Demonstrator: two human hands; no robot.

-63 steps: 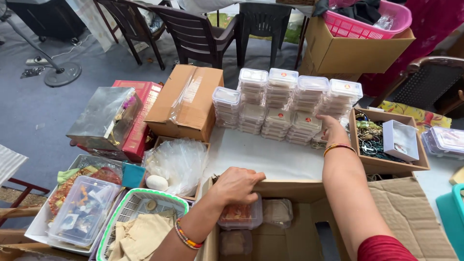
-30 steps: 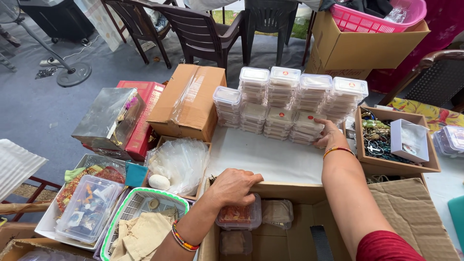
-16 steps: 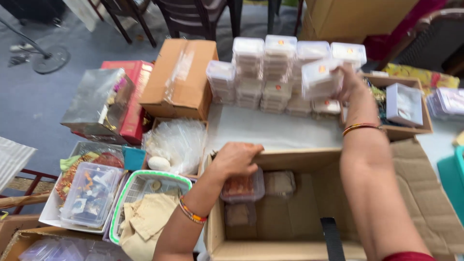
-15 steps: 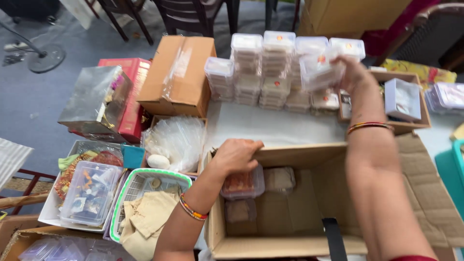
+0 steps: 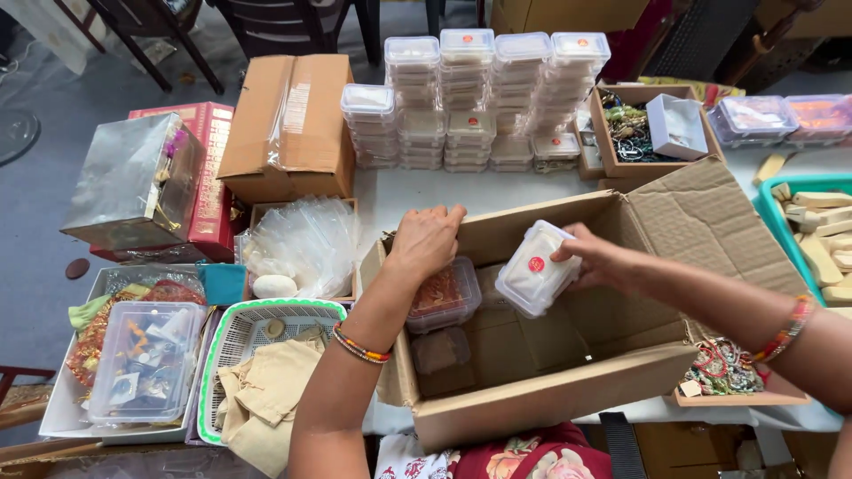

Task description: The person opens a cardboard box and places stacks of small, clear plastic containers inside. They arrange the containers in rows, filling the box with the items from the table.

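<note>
Packing is barely begun: right hand carries one lidded container into cardboard box; left hand grips its rim; container stacks remain.

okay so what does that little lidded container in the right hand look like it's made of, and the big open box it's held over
The small container in the right hand looks like thin, clear-to-frosted plastic: light shows through its sides and the lid is glossy. The big open box looks like corrugated cardboard: matte brown, with creased flaps and a thick raw edge. The left hand rests on its rim.
</note>
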